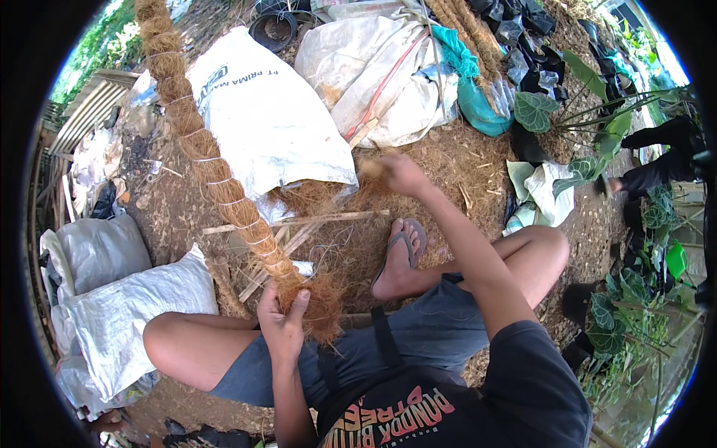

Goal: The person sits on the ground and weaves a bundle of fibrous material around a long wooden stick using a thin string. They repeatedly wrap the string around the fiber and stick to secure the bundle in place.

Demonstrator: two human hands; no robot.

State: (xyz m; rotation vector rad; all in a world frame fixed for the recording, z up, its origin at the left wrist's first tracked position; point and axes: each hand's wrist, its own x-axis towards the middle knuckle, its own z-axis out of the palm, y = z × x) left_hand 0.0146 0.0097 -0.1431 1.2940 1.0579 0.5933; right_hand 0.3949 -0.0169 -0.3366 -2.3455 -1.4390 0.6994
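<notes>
A long pole of brown coconut fibre [216,175], bound round with turns of white string, slants from the top left down to my lap. My left hand [282,322] is closed round its lower end, thumb on top, beside a loose tuft of fibre [323,306]. Out in front, to the right of a white sack's mouth, my right hand [403,175] is closed on a small tan thing, too blurred to make out. That white sack [272,112] lies on its side with loose coconut fibre [310,196] spilling from its opening.
Bamboo sticks [299,220] lie on the soil before my legs. Full white sacks [142,313] stand at left, and pale sacks [388,75] lie at the back. More fibre poles [470,33] rest near a teal bag [482,104]. Leafy plants [597,321] line the right.
</notes>
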